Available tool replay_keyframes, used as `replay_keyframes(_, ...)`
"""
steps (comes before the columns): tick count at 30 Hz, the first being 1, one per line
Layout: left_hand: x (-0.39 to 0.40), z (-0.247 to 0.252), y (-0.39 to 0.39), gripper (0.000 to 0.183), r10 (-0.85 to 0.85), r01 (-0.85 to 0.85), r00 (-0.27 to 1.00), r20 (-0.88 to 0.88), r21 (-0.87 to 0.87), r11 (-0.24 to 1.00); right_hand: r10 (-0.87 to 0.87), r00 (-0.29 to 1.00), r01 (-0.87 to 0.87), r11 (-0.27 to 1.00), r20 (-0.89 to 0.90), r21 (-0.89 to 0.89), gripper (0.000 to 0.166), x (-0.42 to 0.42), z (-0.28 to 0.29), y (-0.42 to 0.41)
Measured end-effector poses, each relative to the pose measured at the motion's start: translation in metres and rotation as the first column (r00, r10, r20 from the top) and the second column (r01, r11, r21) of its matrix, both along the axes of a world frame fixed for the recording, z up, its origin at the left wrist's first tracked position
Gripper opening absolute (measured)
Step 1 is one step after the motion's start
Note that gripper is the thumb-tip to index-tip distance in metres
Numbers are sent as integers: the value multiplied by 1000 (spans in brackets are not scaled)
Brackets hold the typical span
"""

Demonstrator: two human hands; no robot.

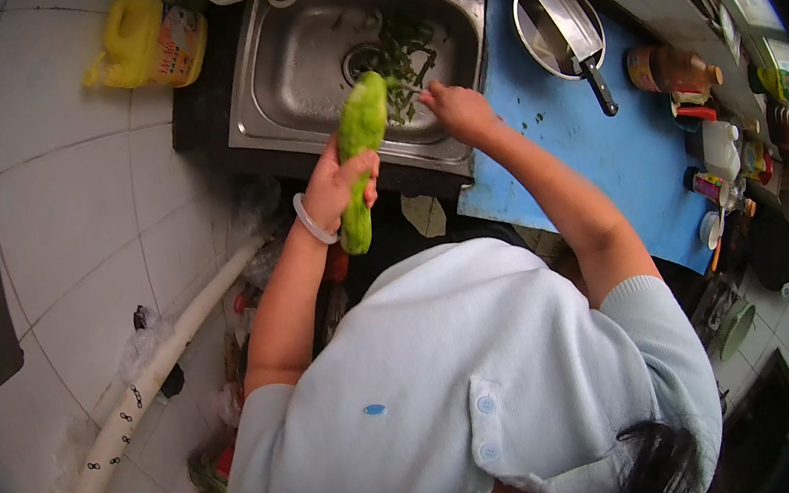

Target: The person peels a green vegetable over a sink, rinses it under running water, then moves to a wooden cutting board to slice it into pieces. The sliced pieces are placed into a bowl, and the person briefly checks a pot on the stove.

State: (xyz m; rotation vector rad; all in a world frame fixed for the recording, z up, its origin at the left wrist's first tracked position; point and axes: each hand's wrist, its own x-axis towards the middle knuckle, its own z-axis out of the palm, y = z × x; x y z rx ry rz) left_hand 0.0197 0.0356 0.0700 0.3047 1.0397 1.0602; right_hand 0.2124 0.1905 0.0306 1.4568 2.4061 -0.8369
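Observation:
My left hand (343, 186), with a pale bangle at the wrist, grips a long green gourd (366, 121) around its lower half. The gourd slants upward, its far end over the sink's front part. Its upper surface looks paler, as if peeled. To the right, my right hand (458, 111) is closed on a thin metal tool (409, 86), which looks like a peeler; motion blurs it. The tool's tip is close to the gourd's upper end; whether they touch I cannot tell. Dark green peelings (414, 44) lie in the stainless steel sink (290, 60), right of the drain (359, 62).
Right of the sink, a blue-covered counter (562, 167) holds a metal pot (538, 29) with a cleaver (561, 11) laid across it. Bottles, including a brown one (668, 69), line the wall. A yellow oil jug (152, 43) stands left; a white pipe (159, 379) runs below.

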Motion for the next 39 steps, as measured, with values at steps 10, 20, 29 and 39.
replay_keyframes(10,7,-25,-1,27,165,-165,986,-7,-44,985,-811,489,15,374,-320,-927,54,-24,-7,-30)
replay_keyframes(20,23,-5,4,40,205,-207,974,102,19,978,-906,377,-27,194,-190,-981,53,-40,14,-49)
replay_keyframes(29,17,-13,0,44,37,-39,997,-70,-30,999,-873,250,96,452,-418,-887,47,-43,6,-11)
replay_keyframes(39,26,-19,-7,29,108,-109,965,-239,9,994,-709,411,168,676,-573,-717,13,-35,0,7)
